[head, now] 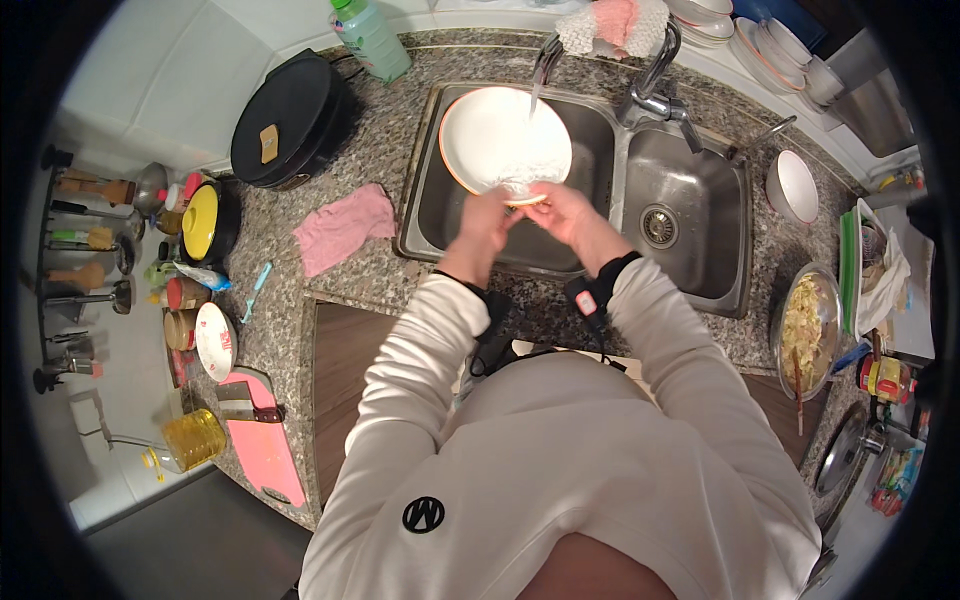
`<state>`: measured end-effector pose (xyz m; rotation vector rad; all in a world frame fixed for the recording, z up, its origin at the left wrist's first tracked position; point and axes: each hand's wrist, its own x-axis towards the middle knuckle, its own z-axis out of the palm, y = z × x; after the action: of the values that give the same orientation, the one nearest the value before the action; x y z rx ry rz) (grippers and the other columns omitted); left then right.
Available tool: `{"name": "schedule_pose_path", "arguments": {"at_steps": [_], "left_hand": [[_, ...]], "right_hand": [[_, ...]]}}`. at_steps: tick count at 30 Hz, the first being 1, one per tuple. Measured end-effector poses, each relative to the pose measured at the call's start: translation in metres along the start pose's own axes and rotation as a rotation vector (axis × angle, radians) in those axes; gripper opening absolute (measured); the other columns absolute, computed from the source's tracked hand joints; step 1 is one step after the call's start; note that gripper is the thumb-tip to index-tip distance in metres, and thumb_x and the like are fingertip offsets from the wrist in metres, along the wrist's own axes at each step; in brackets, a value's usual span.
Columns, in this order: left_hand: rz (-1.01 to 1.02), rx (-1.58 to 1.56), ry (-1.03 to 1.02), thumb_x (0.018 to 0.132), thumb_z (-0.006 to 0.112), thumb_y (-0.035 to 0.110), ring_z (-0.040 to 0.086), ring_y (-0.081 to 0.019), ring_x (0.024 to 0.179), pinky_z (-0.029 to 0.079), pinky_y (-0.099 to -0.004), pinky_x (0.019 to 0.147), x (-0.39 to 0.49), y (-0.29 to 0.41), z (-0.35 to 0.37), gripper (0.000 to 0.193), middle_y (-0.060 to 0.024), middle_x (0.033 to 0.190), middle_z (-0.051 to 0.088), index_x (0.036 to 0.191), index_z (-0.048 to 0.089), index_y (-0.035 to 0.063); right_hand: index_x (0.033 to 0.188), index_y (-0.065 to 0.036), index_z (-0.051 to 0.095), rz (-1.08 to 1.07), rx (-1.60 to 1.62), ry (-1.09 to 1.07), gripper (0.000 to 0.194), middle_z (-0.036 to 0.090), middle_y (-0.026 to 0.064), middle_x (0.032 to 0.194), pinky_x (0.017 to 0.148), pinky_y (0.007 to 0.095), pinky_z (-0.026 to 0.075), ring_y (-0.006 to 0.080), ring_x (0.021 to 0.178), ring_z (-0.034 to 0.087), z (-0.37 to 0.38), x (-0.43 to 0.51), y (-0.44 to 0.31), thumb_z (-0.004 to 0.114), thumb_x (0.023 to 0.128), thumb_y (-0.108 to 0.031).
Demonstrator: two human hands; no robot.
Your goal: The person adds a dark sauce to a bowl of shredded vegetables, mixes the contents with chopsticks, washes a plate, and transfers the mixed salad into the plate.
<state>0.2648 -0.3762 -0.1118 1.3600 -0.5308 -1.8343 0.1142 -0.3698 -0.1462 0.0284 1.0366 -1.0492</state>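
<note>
Over the left basin of a steel double sink, a large white plate with an orange rim is held tilted under the faucet. Water runs from the spout onto the plate and gathers by its near edge. My left hand grips that near edge on its left side, fingertips partly hidden beneath. Close beside it, my right hand holds the same edge on the right. A pink cloth lies on the granite counter left of the sink.
Right of the sink stand a white bowl and a steel bowl of chopped food. At left are a black round appliance, a yellow-lidded pot, a pink cutting board with a cleaver, and an oil bottle.
</note>
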Motion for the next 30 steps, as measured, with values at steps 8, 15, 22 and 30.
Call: {"name": "schedule_pose_path", "arguments": {"at_steps": [8,15,22,30], "left_hand": [[0.228,0.191,0.049,0.088,0.056,0.004,0.066,-0.023,0.097,0.056,-0.0408,0.078,0.006,0.048,-0.026,0.041,-0.01,0.115,0.066,0.129,0.053,0.0037],[0.178,0.285,0.139,0.084,0.058,0.002,0.066,-0.024,0.093,0.055,-0.0359,0.075,0.021,0.007,-0.015,0.035,-0.0117,0.107,0.065,0.119,0.058,-0.0039],[0.306,0.245,0.155,0.086,0.061,0.002,0.067,-0.0234,0.093,0.056,-0.0346,0.077,0.017,0.045,-0.019,0.034,-0.0127,0.108,0.067,0.119,0.059,-0.0044],[-0.02,0.209,0.009,0.08,0.06,0.004,0.064,-0.0213,0.084,0.055,-0.0382,0.077,0.014,0.041,-0.023,0.029,-0.0094,0.101,0.064,0.109,0.06,-0.0004]], "right_hand": [[0.12,-0.008,0.056,-0.108,-0.094,0.04,0.026,0.064,0.01,0.117,0.084,0.0367,0.057,0.0236,0.101,0.065,0.01,0.001,0.006,0.058,0.095,-0.003],[0.121,-0.003,0.056,0.028,-0.13,0.035,0.027,0.068,0.0123,0.111,0.079,0.036,0.058,0.0252,0.097,0.068,0.01,0.003,0.005,0.06,0.096,-0.014],[0.126,-0.007,0.051,-0.134,-0.117,0.045,0.029,0.063,0.0125,0.124,0.092,0.0425,0.056,0.0259,0.107,0.067,0.014,-0.016,-0.001,0.056,0.1,-0.017],[0.124,-0.005,0.057,-0.107,-0.394,0.065,0.037,0.07,0.0092,0.111,0.084,0.0379,0.054,0.0221,0.099,0.068,-0.006,-0.013,-0.028,0.064,0.094,-0.027]]}}
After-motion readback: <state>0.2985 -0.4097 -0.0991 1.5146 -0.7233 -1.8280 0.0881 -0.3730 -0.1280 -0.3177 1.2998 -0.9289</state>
